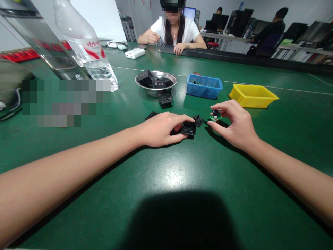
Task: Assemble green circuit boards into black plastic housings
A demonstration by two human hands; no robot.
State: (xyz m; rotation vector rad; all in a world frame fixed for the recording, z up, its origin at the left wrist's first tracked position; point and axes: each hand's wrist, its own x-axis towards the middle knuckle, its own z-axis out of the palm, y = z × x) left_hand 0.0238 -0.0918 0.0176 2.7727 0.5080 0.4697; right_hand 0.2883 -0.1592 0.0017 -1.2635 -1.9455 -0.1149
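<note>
A clear bottle (92, 50) is standing on the green surface (166, 163); a shiny bowl (153, 91) is holding black boxes (147, 78); the left hand (160, 130) is curling, thumb and finger gripping a small open black case (188, 128). A flat black part (198, 121) is lying just beside the case; a blue bin (204, 91) is sitting farther back; the right hand (238, 123) is bending half open, holding a little green board (215, 117) between thumb and fingers; a yellow bin (251, 101) is sitting behind it.

Green tabletop (291, 121) across the foreground; bright glare (175, 175) on its surface; pale wall (309, 12) behind; white board (96, 21) upper left. Far side, cluttered desks (222, 36) bearing dark monitors (316, 36); dark chair (270, 44); red stool (213, 44).
</note>
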